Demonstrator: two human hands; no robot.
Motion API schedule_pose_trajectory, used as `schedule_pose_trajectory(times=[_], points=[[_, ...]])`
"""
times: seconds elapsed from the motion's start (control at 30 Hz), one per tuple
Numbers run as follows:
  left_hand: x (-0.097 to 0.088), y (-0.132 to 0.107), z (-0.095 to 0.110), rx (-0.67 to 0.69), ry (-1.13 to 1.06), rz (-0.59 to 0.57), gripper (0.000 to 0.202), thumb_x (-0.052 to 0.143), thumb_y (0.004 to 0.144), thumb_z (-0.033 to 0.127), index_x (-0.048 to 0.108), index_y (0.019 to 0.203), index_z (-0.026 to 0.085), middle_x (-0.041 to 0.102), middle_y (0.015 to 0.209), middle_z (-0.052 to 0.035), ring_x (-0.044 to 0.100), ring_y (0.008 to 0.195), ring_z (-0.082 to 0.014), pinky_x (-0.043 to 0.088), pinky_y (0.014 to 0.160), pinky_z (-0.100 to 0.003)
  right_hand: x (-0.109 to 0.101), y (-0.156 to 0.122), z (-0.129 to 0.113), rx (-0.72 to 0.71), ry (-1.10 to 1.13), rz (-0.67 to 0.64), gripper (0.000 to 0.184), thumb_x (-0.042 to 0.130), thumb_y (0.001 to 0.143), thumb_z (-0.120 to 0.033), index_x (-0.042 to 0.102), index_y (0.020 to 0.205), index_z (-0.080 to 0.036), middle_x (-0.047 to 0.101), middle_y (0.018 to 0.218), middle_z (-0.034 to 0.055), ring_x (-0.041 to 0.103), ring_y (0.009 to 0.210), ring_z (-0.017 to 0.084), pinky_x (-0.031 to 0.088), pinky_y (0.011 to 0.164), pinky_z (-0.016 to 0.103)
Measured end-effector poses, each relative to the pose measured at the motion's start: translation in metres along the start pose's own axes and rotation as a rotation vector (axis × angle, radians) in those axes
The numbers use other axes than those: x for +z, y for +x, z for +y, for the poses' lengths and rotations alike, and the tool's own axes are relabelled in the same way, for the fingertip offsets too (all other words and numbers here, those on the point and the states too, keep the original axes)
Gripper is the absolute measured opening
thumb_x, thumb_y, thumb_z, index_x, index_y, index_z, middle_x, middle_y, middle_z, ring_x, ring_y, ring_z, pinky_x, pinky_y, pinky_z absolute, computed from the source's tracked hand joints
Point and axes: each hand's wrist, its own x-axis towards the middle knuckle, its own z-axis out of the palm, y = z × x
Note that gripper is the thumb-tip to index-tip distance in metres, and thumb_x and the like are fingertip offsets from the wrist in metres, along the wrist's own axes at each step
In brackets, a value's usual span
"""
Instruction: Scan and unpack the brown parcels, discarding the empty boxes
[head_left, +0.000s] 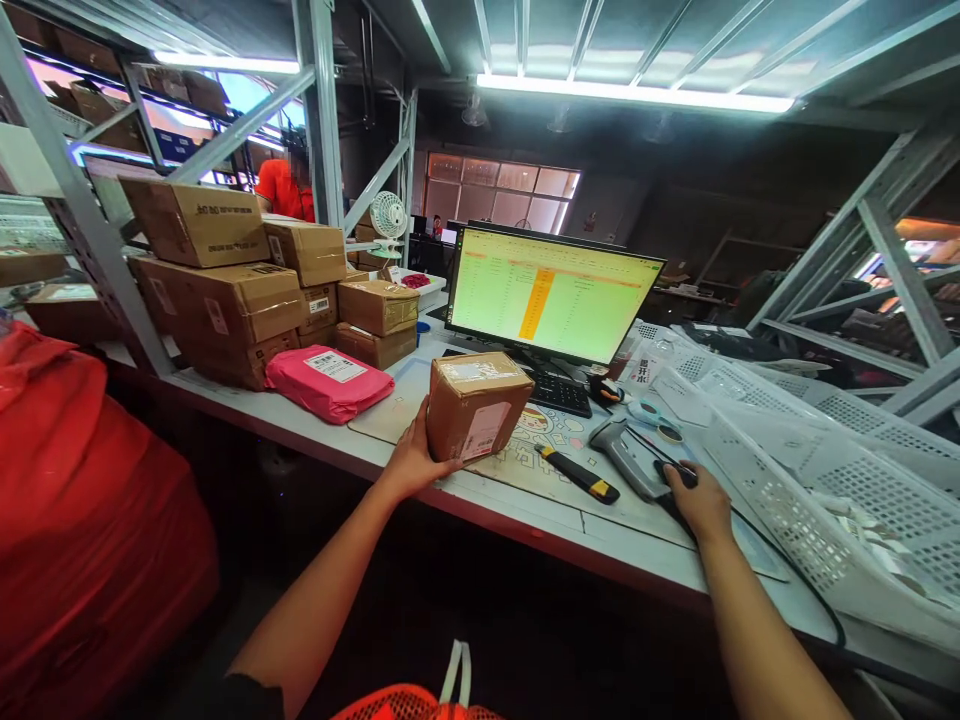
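My left hand grips the lower left side of a small cardboard box. Clear tape covers the box, and a white label shows on its near side. The box is tilted near the table's front edge. My right hand is closed over a small black object shaped like a computer mouse, mostly hidden by the fingers. Right beside that hand lies a grey barcode scanner, its dark handle running close under the wrist. Between both hands rests a black and yellow utility knife.
Stacked cartons and a pink parcel stand at left. Behind the box are a monitor and keyboard. White plastic baskets line the right side. A large red sack bulges at left. A person in red is beyond the rack.
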Motion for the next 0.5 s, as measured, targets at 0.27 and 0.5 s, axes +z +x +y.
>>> schedule_pose_trajectory(times=[0.27, 0.5], points=[[-0.054, 0.027, 0.039, 0.097, 0.113, 0.017, 0.109, 0.090, 0.072, 0.045, 0.034, 0.164, 0.025, 0.049, 0.160, -0.0160, 0.047, 0.149, -0.0375, 0.038, 0.125, -0.057, -0.015, -0.006, -0.042, -0.223, 0.037, 0.033, 0.050, 0.051, 0.085, -0.054, 0.072, 0.111, -0.017, 0.074, 0.115, 0.0211, 0.070, 0.108, 0.037, 0.052, 0.104, 0.052], [-0.067, 0.069, 0.090, 0.161, 0.423, -0.274, 0.094, 0.089, 0.072, 0.050, 0.053, 0.155, 0.027, 0.058, 0.152, -0.0092, 0.051, 0.141, -0.0383, 0.042, 0.121, -0.052, 0.006, -0.039, -0.104, -0.329, -0.081, -0.233, 0.040, 0.059, 0.090, -0.045, 0.075, 0.114, -0.017, 0.078, 0.107, 0.0140, 0.074, 0.095, 0.029, 0.057, 0.092, 0.042]])
